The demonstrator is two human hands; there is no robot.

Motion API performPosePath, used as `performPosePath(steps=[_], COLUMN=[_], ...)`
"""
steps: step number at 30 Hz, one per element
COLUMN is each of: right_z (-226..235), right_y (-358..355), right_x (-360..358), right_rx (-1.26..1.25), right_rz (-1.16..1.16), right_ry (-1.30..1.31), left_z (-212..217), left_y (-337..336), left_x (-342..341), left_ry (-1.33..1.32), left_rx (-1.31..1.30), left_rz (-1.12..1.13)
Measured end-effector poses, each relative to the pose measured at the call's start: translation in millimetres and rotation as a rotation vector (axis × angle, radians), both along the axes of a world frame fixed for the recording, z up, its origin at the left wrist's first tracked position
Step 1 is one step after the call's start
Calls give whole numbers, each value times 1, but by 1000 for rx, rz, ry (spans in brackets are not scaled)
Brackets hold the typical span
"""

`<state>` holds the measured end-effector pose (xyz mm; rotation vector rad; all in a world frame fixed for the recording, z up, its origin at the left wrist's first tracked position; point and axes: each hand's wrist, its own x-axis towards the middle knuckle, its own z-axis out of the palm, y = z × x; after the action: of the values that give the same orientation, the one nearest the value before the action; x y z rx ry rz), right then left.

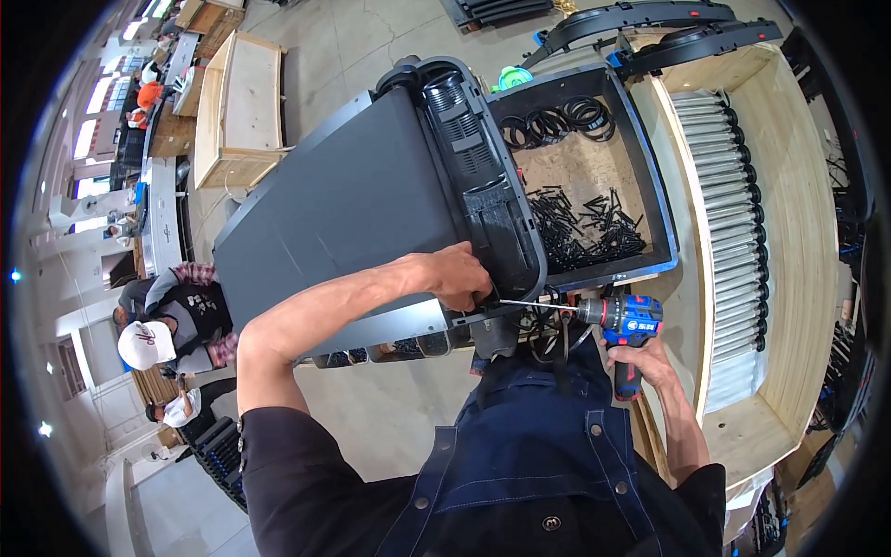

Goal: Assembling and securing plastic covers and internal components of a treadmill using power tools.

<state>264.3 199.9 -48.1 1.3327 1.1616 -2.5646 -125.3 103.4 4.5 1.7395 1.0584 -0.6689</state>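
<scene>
A dark treadmill [343,195] lies before me, its black end housing [506,237] toward the right. At the near corner of this housing is my left hand [458,277], its fingers curled and closed; what they hold, if anything, is hidden. My right hand [647,360] grips a blue and black cordless drill [631,317] by its handle. The drill's long thin bit [538,304] points left, and its tip reaches the housing corner close to my left fingers. Whether the tip sits in a screw cannot be seen.
Right of the treadmill stands a bin [664,218] with black bolts [585,232] and black rings [566,119]. Beyond it a wooden crate [789,371] holds metal rollers [719,223]. A person in a white cap [148,344] is at the far left, near another wooden crate [243,102].
</scene>
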Motion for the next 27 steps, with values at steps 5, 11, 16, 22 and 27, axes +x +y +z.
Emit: performPosePath(steps=[5, 11, 16, 22, 27], right_z=[0, 0, 25, 26, 23], right_y=[0, 33, 47, 52, 58], right_x=[2, -14, -35, -40, -44], right_rx=[42, 191, -6, 74, 79], right_rz=[67, 233, 220, 264, 289], right_ry=[-41, -67, -135, -124, -122], left_z=[-2, 3, -6, -6, -4], left_y=[1, 1, -4, -4, -3], left_x=[1, 2, 0, -1, -1], left_ry=[18, 12, -1, -21, -30], left_rx=[1, 10, 20, 31, 24], left_rz=[-19, -6, 18, -12, -29])
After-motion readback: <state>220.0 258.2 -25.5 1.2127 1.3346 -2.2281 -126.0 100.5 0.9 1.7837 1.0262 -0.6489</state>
